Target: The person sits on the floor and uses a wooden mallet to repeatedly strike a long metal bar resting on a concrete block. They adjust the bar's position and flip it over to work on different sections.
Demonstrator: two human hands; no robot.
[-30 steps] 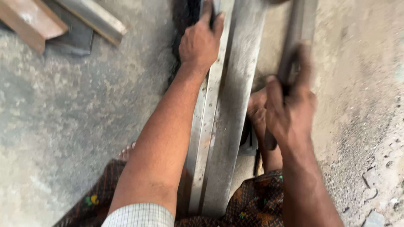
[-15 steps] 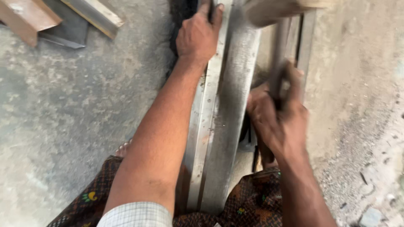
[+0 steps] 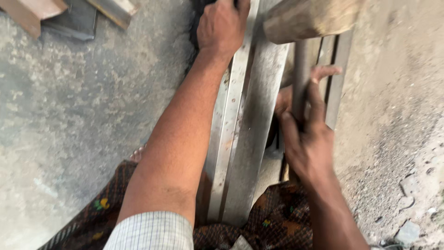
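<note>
The mallet head (image 3: 310, 18) is cut off by the top edge, and motion blurs it. The left hand's (image 3: 222, 25) fingertips run out of frame up top. The right hand (image 3: 307, 134) is smeared too, hiding the handle's lower end.

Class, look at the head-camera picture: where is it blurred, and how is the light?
Head view: the right hand and the mallet it grips are smeared by motion; the left hand on the metal strip is sharper; daylight is soft, with faint sheen on the metal.
</note>
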